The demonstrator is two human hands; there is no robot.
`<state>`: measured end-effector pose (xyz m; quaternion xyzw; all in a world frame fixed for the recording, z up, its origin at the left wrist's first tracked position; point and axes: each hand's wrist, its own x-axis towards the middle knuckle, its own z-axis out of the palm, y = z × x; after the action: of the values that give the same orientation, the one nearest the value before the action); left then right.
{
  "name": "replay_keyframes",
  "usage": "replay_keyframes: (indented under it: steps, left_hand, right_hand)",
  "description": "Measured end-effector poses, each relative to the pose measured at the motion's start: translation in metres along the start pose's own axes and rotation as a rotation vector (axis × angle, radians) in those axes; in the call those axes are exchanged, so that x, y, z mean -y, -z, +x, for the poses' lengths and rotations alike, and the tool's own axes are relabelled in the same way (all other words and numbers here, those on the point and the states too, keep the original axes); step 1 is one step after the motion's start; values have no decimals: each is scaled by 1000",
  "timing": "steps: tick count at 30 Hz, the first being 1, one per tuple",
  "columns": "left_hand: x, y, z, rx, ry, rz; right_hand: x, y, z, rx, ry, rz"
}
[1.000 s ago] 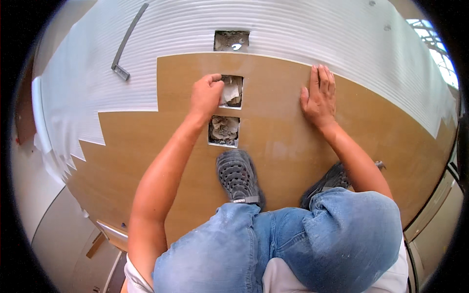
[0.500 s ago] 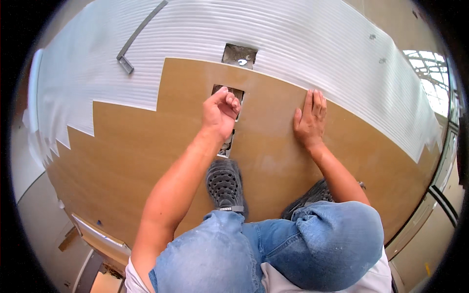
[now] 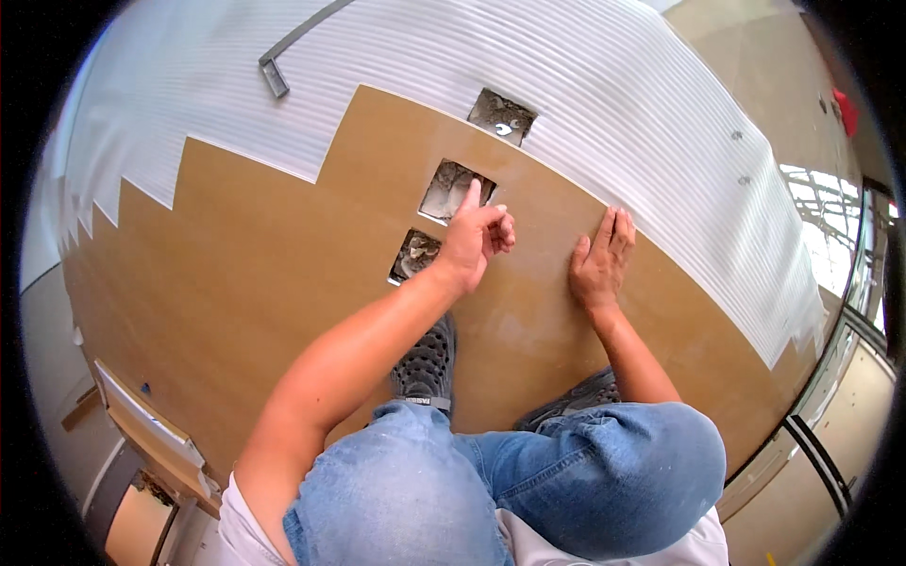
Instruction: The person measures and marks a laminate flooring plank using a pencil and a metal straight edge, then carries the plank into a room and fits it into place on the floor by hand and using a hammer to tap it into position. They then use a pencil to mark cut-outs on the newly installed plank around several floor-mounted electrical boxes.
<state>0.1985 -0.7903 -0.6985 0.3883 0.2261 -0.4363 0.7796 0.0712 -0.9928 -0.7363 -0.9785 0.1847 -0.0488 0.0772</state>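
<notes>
I crouch over brown floor planks (image 3: pixel 283 283) laid on white ribbed underlay (image 3: pixel 585 85). My left hand (image 3: pixel 477 236) hovers at the edge of a square cut-out (image 3: pixel 451 189) in the planks, index finger pointing into it, other fingers curled, holding nothing. A second cut-out (image 3: pixel 413 255) lies just below, partly hidden by my wrist. My right hand (image 3: pixel 599 264) presses flat on the plank, fingers spread. A third square opening (image 3: pixel 500 115) sits in the underlay beyond.
A grey metal bar (image 3: pixel 293 42) lies on the underlay at the top left. My grey shoes (image 3: pixel 425 363) and blue-jeaned knees (image 3: pixel 604 472) fill the lower middle. Loose plank pieces (image 3: pixel 151 429) lie at the lower left. A window frame (image 3: pixel 849 283) runs along the right.
My left hand lifted off the cut-out's edge and curled, with its index finger now pointing into the upper opening. My right hand stayed flat. The view shifted as my head moved.
</notes>
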Motion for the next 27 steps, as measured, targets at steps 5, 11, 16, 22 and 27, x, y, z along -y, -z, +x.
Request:
replay_keyframes:
  steps: [5,11,16,22,27]
  left_hand:
    - [-5,11,-1,-32,-46,177]
    - [-10,9,-1,-49,-52,228]
    - [-7,10,2,-57,-93,404]
    - [-7,20,14,-286,-267,1908]
    - [-14,26,11,-247,-350,2190]
  right_hand:
    - [-1,5,2,17,5,4]
    - [-1,4,1,19,-2,5]
    - [-2,4,1,1,12,15]
    - [1,4,2,-6,17,23]
    - [0,3,0,-9,15,22]
